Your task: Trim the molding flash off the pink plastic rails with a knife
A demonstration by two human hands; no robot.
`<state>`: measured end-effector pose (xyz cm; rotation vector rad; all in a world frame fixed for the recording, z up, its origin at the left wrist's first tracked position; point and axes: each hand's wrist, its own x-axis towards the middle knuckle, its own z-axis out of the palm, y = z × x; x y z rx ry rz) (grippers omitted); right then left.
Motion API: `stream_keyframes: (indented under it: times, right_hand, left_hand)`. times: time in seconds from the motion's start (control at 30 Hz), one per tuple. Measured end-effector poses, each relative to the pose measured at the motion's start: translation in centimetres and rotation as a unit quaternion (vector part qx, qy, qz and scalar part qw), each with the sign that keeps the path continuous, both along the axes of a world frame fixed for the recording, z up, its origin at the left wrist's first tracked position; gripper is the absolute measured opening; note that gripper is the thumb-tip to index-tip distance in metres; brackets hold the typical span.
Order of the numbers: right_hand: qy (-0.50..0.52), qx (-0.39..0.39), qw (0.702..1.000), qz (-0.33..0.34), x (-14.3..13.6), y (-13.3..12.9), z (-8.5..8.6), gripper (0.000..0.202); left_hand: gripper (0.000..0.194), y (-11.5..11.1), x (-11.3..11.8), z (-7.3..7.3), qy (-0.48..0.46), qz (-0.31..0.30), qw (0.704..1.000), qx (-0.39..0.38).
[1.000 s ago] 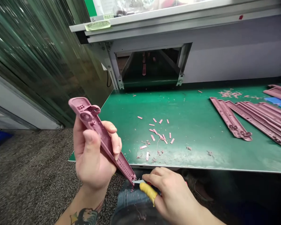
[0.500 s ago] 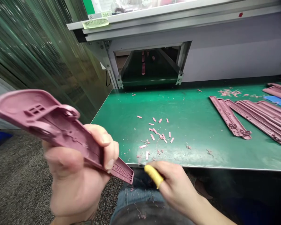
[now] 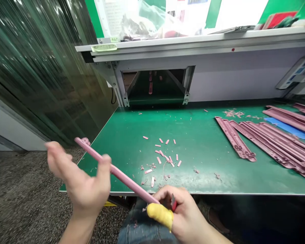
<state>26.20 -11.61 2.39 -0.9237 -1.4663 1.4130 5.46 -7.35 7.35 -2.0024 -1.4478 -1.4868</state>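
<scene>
A long, narrow pink plastic part (image 3: 128, 180) slants across in front of me, seen nearly edge-on, with a small knob near its far end. My right hand (image 3: 186, 211) pinches its near end; a yellow finger cot (image 3: 159, 215) covers the thumb. A small red and silver piece (image 3: 174, 202), possibly a blade, also shows in that hand, mostly hidden by the fingers. My left hand (image 3: 85, 186) is slightly blurred, palm up with fingers stretched out. Its thumb lies at the part's middle, and whether it touches cannot be told.
Small pink offcuts (image 3: 162, 153) and shavings lie on the green bench (image 3: 203, 142). Several similar pink parts (image 3: 271, 142) lie at the right, near a blue sheet (image 3: 292, 128). Behind the bench, a conveyor (image 3: 156, 96) carrying pink pieces passes through an opening. A shelf edge (image 3: 167, 49) overhangs the back.
My left hand has let go its grip and opened. The pink part has turned edge-on and moved down and right, its near end now in my right hand. The view has tilted up.
</scene>
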Motion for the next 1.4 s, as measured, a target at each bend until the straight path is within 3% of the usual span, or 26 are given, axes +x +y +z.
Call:
stream_keyframes:
  times: [0.07, 0.13, 0.17, 0.23, 0.3, 0.37, 0.43, 0.53, 0.67, 0.77, 1.0, 1.4]
  right_hand:
    - [0.039, -0.098, 0.994, 0.036, 0.8, 0.4, 0.9, 0.037]
    - [0.086, -0.167, 0.977, 0.099, 1.4, 0.8, 1.6, 0.048]
    - [0.099, -0.172, 0.972, 0.126, 1.7, 1.0, 1.8, 0.052]
    - [0.077, -0.116, 0.981, 0.138, 2.3, 1.3, 1.9, 0.052]
    - [-0.015, -0.004, 0.996, 0.089, 3.0, 1.4, 1.9, 0.045]
    - [-0.123, 0.114, 0.985, 0.048, 3.7, 1.4, 2.0, 0.035]
    - [-0.209, 0.229, 0.949, 0.049, 4.0, 1.4, 2.1, 0.029]
    - [-0.315, 0.374, 0.872, 0.024, 3.4, 1.6, 2.0, 0.043]
    - [-0.393, 0.479, 0.783, -0.047, 2.2, 2.4, 2.0, 0.046]
    - [-0.398, 0.509, 0.760, -0.068, 1.9, 2.9, 2.2, 0.046]
    - [-0.419, 0.507, 0.752, -0.036, 2.4, 3.0, 2.6, 0.038]
    - [-0.359, 0.513, 0.774, -0.096, 2.5, 2.4, 3.2, 0.056]
  left_hand:
    - [0.084, -1.2, -0.2, -0.7, 0.167, -0.129, 0.977, -0.010]
    - [0.062, -2.0, -0.2, -0.6, 0.283, -0.292, 0.912, -0.055]
    - [0.053, -2.2, -0.1, -0.4, 0.301, -0.345, 0.886, -0.080]
    - [0.044, -2.1, -0.2, 0.5, 0.292, -0.381, 0.870, -0.112]
    - [0.040, -1.6, -0.7, 1.5, 0.305, -0.357, 0.874, -0.127]
    - [0.037, -1.0, -1.4, 2.4, 0.356, -0.305, 0.875, -0.117]
    - [0.038, -0.7, -1.8, 3.1, 0.406, -0.272, 0.866, -0.105]
    - [0.039, -0.6, -1.8, 4.0, 0.450, -0.268, 0.847, -0.090]
    - [0.040, -0.7, -1.0, 5.1, 0.494, -0.280, 0.822, -0.053]
    - [0.039, -0.8, -0.7, 5.5, 0.495, -0.278, 0.822, -0.036]
    - [0.036, -1.7, -0.8, 5.1, 0.453, -0.274, 0.847, -0.049]
    - [0.050, -4.3, -0.3, 0.8, 0.263, -0.216, 0.939, -0.055]
